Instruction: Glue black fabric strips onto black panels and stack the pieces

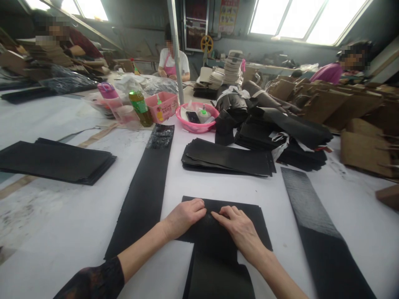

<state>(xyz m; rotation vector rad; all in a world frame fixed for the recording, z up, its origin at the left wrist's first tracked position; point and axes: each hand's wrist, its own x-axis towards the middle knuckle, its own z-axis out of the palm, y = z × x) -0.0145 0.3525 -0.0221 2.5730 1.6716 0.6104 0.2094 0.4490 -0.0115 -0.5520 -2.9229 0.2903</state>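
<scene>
A black flat sheet (252, 220) lies crosswise on the white table in front of me. A narrower black strip (220, 278) runs from it toward me and overlaps its middle. My left hand (186, 216) has its fingers curled together at the sheet's upper left, where the two pieces meet. Just across from it, my right hand (240, 226) has thumb and fingers pinched at the same overlap. The fingertips of both hands are a short gap apart. Exactly which layer each hand grips is hidden under the fingers.
Long black strips lie left (140, 191) and right (314, 224), with shiny patches. Black piece stacks rest behind (229, 160) and at left (56, 160). A pink basin (197, 124), a green-labelled bottle (140, 108) and brown boards (327, 104) stand beyond. Several people sit around.
</scene>
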